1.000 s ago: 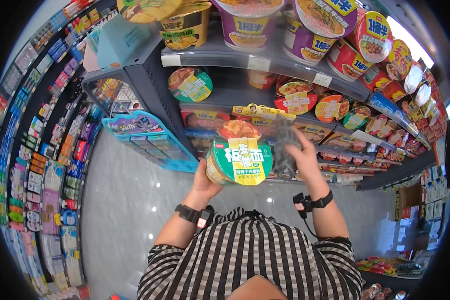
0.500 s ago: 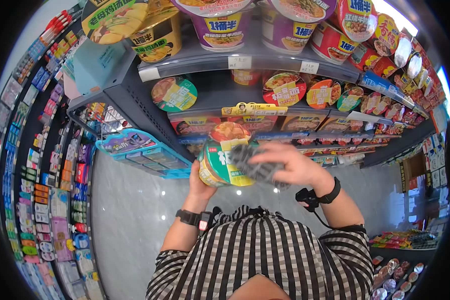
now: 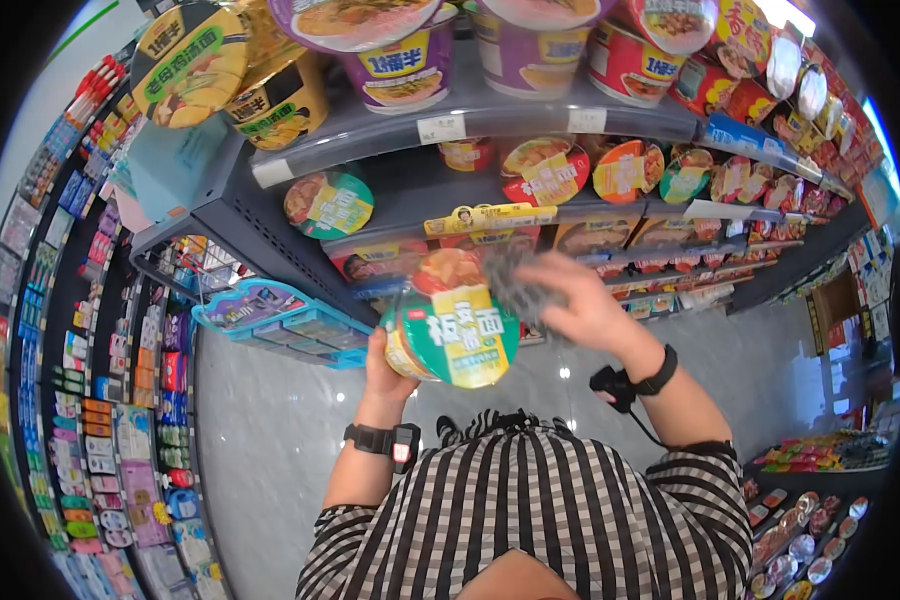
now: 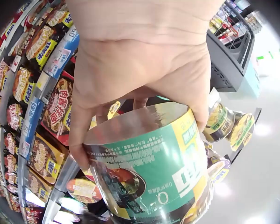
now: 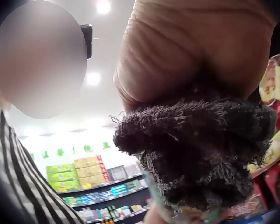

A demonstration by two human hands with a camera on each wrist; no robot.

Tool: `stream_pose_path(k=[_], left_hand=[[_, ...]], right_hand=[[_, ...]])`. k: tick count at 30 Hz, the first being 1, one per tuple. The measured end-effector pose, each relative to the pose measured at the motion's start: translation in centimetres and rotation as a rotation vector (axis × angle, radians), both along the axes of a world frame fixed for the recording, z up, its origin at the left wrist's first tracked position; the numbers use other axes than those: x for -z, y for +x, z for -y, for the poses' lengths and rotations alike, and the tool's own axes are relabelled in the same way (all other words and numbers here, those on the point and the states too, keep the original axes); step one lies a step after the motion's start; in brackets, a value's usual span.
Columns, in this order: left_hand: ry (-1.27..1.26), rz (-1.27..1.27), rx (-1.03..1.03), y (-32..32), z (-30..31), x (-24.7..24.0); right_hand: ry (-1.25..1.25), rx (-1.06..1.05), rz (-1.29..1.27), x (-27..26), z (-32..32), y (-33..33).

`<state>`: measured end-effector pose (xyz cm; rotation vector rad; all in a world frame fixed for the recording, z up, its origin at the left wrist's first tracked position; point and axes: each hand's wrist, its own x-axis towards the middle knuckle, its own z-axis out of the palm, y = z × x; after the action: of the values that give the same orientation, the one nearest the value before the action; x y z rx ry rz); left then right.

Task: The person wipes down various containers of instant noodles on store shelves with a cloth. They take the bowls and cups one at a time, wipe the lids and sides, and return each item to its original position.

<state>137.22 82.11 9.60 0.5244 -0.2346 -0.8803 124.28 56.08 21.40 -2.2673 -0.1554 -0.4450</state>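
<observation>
A green and yellow noodle tub (image 3: 455,335) is held in front of the body, its printed lid turned up toward the head. The left hand (image 3: 387,372) grips it from its left side; in the left wrist view that hand (image 4: 142,79) spreads thumb and fingers round the base of the tub (image 4: 151,172). The right hand (image 3: 575,305) holds a dark grey cloth (image 3: 522,290) at the upper right edge of the lid. In the right wrist view the shaggy cloth (image 5: 191,149) hangs bunched under the right hand (image 5: 196,51), whose fingertips it hides.
Large noodle tubs (image 3: 400,65) line the upper shelf ahead. Below, a green-lidded tub (image 3: 328,205) and a red-lidded tub (image 3: 545,172) stand on another shelf. A blue display rack (image 3: 280,320) is at the left, with further shelves (image 3: 100,400) beyond the grey floor (image 3: 270,440).
The cloth moved left over the lid, then back to its upper right edge, uncovering most of the print. The shelf scene has shifted left and slightly down in the head view.
</observation>
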Motion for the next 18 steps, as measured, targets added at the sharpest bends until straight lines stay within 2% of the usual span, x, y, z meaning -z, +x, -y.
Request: stream_pose_path(k=[2, 4, 6, 8, 9, 11, 12, 14, 16, 18], left_hand=[[0.19, 0.128, 0.049, -0.7, 0.5, 0.3], [0.198, 0.115, 0.036, -1.1, 1.6, 0.7], [0.139, -0.043, -0.078, -0.9, 2.1, 0.5], [0.099, -0.024, -0.07, -0.4, 1.5, -0.6], [0.05, -0.009, -0.067, -0.2, 1.0, -0.9], [0.029, 0.039, -0.051, -0.1, 0.2, -0.9], [0.058, 0.051, -0.038, -0.4, -0.1, -0.8], [0.143, 0.102, 0.025, -0.7, 0.1, 0.4], [0.136, 0.07, 0.071, -1.2, 1.1, 0.4], [0.253, 0.021, -0.059, -1.6, 1.6, -0.2]], right_hand=[[0.022, 0.15, 0.119, -0.7, -1.1, 1.4], [0.064, -0.018, 0.16, -3.1, -3.1, 1.7], [-0.003, -0.28, 0.293, -3.2, -5.1, 1.2], [0.006, -0.377, 0.251, -2.4, -5.4, -0.5], [0.005, -0.383, 0.25, -1.9, -4.4, -1.0], [0.038, -0.208, 0.071, -0.4, -1.7, -1.4], [0.017, -0.076, 0.093, 0.3, -0.8, -0.7], [0.126, 0.145, 0.024, -0.7, -1.2, 0.4], [0.052, 0.082, 0.186, -1.9, -2.9, 1.3], [0.057, -0.173, 0.252, -2.3, -4.6, 1.2]])
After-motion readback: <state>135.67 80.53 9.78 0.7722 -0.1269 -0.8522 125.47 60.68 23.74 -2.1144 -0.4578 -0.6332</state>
